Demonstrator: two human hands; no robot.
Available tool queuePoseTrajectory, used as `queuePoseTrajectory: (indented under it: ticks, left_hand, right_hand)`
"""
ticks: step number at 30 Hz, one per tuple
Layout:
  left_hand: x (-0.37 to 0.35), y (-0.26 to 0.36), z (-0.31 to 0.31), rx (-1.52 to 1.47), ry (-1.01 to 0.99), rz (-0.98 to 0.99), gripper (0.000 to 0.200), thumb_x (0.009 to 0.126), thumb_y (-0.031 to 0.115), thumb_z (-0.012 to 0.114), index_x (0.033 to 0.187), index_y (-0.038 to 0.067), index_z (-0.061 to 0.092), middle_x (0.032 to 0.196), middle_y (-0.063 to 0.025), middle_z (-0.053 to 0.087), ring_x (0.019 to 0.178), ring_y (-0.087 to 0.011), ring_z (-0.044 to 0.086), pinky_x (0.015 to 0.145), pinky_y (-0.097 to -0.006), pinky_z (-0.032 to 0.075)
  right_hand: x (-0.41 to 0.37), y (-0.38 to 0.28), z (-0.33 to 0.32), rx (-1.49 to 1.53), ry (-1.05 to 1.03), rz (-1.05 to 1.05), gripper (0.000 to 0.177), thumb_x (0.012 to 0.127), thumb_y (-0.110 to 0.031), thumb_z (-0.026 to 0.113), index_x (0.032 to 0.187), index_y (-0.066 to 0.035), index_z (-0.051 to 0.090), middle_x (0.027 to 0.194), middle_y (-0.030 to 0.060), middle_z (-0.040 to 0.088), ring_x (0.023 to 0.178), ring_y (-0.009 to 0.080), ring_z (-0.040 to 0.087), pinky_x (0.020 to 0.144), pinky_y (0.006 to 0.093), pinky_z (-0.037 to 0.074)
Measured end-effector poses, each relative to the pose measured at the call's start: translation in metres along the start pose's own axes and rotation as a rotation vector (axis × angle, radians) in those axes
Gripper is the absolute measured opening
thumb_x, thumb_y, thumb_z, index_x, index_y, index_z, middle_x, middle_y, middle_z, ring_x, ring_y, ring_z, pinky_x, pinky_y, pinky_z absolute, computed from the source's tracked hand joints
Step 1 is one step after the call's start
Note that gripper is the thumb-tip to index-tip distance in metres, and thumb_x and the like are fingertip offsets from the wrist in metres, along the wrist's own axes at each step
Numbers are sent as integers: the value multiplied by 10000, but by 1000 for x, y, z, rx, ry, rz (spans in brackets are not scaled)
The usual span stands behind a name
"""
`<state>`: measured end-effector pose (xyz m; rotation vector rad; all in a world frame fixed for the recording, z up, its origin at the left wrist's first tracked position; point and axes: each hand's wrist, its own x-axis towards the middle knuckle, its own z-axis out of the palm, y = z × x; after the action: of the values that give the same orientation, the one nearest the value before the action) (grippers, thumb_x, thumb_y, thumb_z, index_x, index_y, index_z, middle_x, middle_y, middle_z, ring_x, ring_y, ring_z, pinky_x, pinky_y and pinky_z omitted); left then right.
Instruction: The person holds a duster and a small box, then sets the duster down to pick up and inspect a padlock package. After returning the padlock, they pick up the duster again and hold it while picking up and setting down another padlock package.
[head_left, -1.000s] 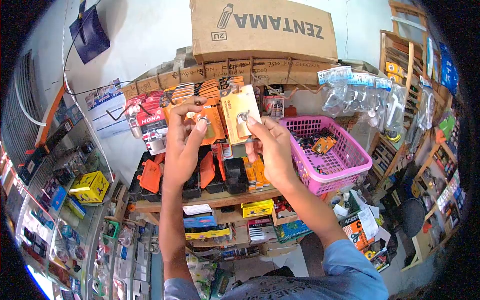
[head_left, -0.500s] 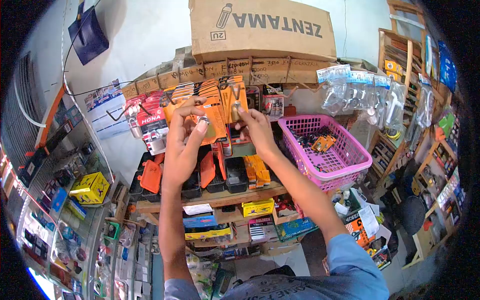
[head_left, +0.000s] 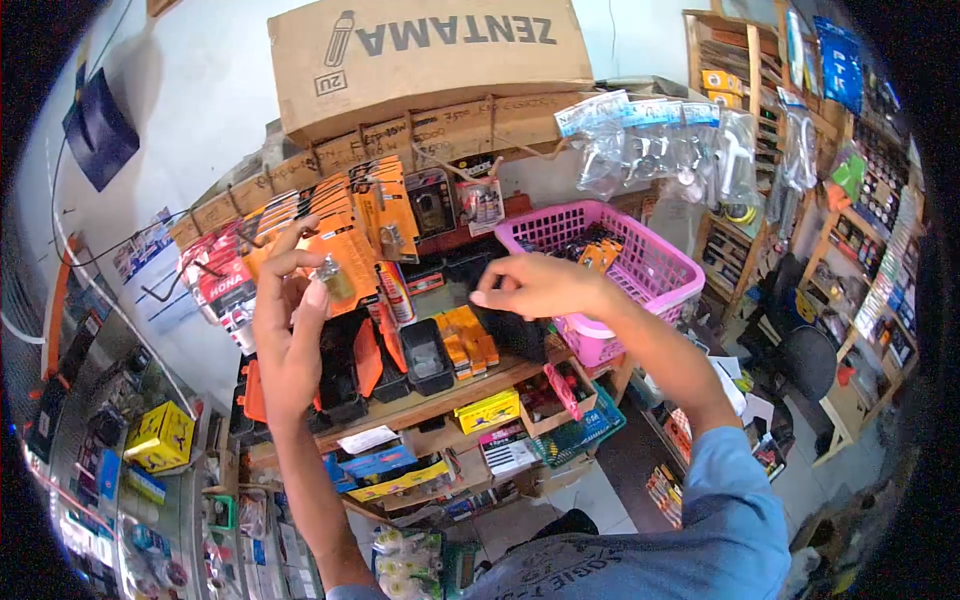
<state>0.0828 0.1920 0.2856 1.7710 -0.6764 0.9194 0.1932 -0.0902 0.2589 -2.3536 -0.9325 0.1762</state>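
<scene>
My left hand (head_left: 288, 335) is raised at the hanging orange-backed packs (head_left: 325, 225), with fingers bent and thumb apart from them. Its fingertips are right beside a small brass-and-silver padlock (head_left: 336, 277) on an orange card; I see no firm grip on it. My right hand (head_left: 545, 287) is in front of the pink basket (head_left: 655, 285), its fingers loosely curled and nothing visible in them. Another orange pack with a padlock (head_left: 390, 240) hangs from a hook between the hands. Inside the basket lie dark small items and several orange packs (head_left: 600, 254).
A cardboard box (head_left: 430, 65) sits on the ledge above the hooks. Black bins (head_left: 428, 358) with orange lids and small orange boxes (head_left: 465, 340) line the shelf below. Clear bags of fittings (head_left: 650, 150) hang at the right. A glass cabinet (head_left: 130, 490) stands at the left.
My right hand has left the hanging orange pack and moved right and down toward the pink basket. My left hand stays at the packs. The view has turned to the right.
</scene>
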Motion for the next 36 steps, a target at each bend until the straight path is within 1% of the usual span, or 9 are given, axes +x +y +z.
queuePoseTrajectory:
  ticks: [4, 6, 9, 10, 12, 14, 16, 19, 36]
  left_hand:
    - [1, 3, 6, -14, 23, -3, 211, 939, 134, 519, 1127, 41, 539, 1414, -156, 448, 1151, -166, 502, 875, -269, 417]
    - [4, 2, 10, -21, 27, 8, 219, 935, 139, 529, 1130, 38, 542, 1406, -149, 461, 1049, -133, 516, 855, -257, 415]
    - [8, 0, 15, 109, 39, 120, 219, 928, 145, 544, 1119, 37, 549, 1386, -133, 486, 913, -98, 497, 805, -246, 414]
    - [8, 1, 17, 141, 49, 128, 220, 922, 146, 551, 1113, 37, 553, 1371, -125, 499, 874, -91, 483, 784, -243, 409]
    - [8, 6, 21, 183, 62, 139, 221, 916, 147, 558, 1107, 37, 557, 1355, -116, 513, 836, -84, 468, 762, -241, 404]
    - [7, 10, 24, 127, 59, 45, 238, 902, 156, 574, 1106, 36, 558, 1336, -111, 522, 794, -79, 445, 735, -237, 393]
    - [10, 7, 25, 168, 72, 85, 251, 894, 158, 578, 1112, 35, 556, 1323, -111, 527, 782, -80, 447, 729, -236, 391]
    - [10, 8, 27, 216, 69, 112, 264, 885, 158, 584, 1115, 34, 553, 1322, -119, 523, 783, -82, 445, 730, -235, 394]
    - [12, 18, 40, 327, 111, 152, 356, 857, 190, 595, 1161, 17, 533, 1331, -129, 485, 805, -98, 469, 734, -238, 403]
  right_hand:
    - [2, 62, -38, -145, -67, 194, 504, 923, -501, 550, 897, -3, 621, 685, 73, 622, 532, 184, 585, 496, 338, 477]
    - [12, 97, -56, -215, -6, 432, 500, 915, -486, 551, 942, 6, 632, 716, 96, 649, 550, 215, 609, 482, 363, 481]
    - [34, 178, -75, -111, 42, 601, 482, 888, -471, 576, 933, 0, 665, 750, 115, 676, 574, 227, 627, 484, 395, 485]
    - [36, 193, -82, -111, 43, 598, 482, 888, -471, 576, 933, 0, 665, 750, 115, 676, 574, 227, 627, 484, 395, 485]
    - [41, 220, -95, -590, -140, 535, 511, 837, -495, 595, 893, 3, 696, 754, 143, 688, 669, 253, 676, 564, 396, 533]
    - [57, 286, -104, -665, -165, 545, 495, 797, -475, 618, 882, 4, 706, 760, 148, 690, 678, 263, 677, 590, 405, 538]
    - [68, 343, -110, -740, -192, 557, 480, 756, -455, 641, 872, 5, 715, 766, 154, 693, 688, 273, 678, 617, 415, 543]
    - [81, 369, -110, -632, -128, 593, 359, 691, -326, 677, 881, -25, 727, 812, 163, 707, 758, 283, 696, 668, 431, 544]
    - [58, 277, -90, -554, 16, 593, 275, 677, -253, 676, 869, -66, 732, 880, 168, 708, 829, 299, 697, 679, 436, 539]
